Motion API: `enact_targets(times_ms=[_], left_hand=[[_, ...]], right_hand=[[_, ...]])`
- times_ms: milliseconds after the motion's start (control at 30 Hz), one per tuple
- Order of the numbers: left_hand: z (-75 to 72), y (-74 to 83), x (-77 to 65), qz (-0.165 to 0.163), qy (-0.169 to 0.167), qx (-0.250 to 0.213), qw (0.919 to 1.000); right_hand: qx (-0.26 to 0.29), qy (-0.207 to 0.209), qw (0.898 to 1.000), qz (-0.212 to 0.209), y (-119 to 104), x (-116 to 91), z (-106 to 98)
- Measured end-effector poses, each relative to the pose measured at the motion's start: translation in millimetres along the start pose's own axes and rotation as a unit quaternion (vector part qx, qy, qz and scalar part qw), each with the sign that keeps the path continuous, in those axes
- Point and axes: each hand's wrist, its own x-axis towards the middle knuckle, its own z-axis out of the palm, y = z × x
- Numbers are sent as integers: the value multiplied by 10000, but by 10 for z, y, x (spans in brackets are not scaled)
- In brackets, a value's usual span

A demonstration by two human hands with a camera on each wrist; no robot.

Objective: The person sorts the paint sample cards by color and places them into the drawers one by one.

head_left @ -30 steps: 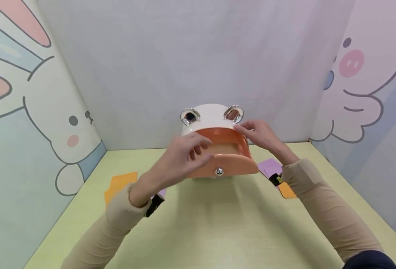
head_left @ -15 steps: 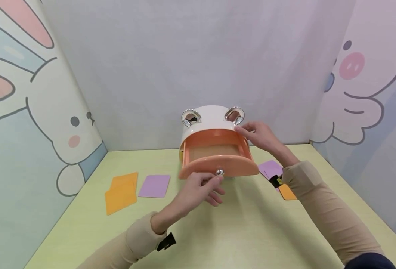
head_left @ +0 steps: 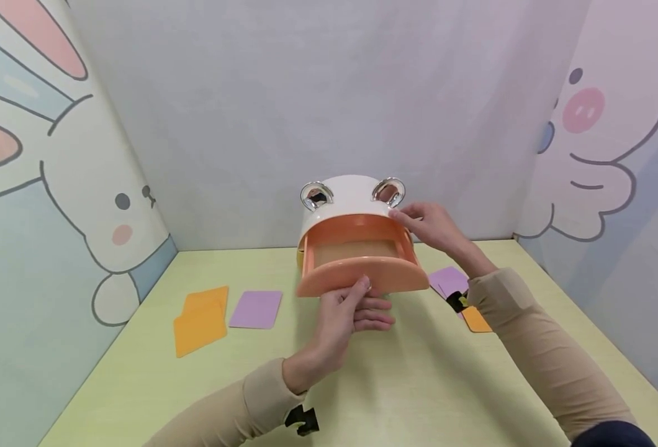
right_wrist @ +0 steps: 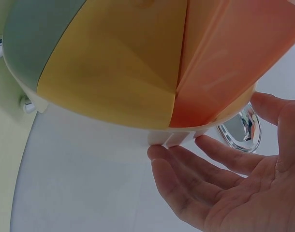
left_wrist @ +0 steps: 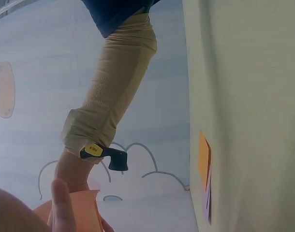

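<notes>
A storage box shaped like a frog's head has a white shell (head_left: 351, 192) and two silver ring eyes. Its orange drawer (head_left: 362, 273) stands pulled out, with a tan bottom visible inside. Low at the drawer's front is my left hand (head_left: 337, 323); its thumb lies against the front over the silver knob, which is mostly hidden, and its straight fingers extend below. The fingertips of my right hand (head_left: 432, 226) rest on the shell's right side near the silver eye, thumb at the front rim. Beneath the orange drawer, the right wrist view shows a yellow panel (right_wrist: 113, 63) and a green panel (right_wrist: 31, 43).
Orange cards (head_left: 200, 323) and a purple card (head_left: 256, 309) lie on the pale table (head_left: 418, 391) to the left. More purple cards (head_left: 446, 278) and an orange card (head_left: 477, 320) lie to the right, partly behind the right wrist. Cartoon-printed walls enclose the table.
My left hand has dropped from above the drawer to its front, then turned so the thumb covers the knob. My right hand stays on the shell, and the drawer remains pulled out.
</notes>
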Motion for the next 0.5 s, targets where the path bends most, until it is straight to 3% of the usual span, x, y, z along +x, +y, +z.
enact_targets(times_ms=[500], left_hand=[[6,76,87,279,260,-24,9993]], right_hand=[[70,-55,10000,20,5,11,1]])
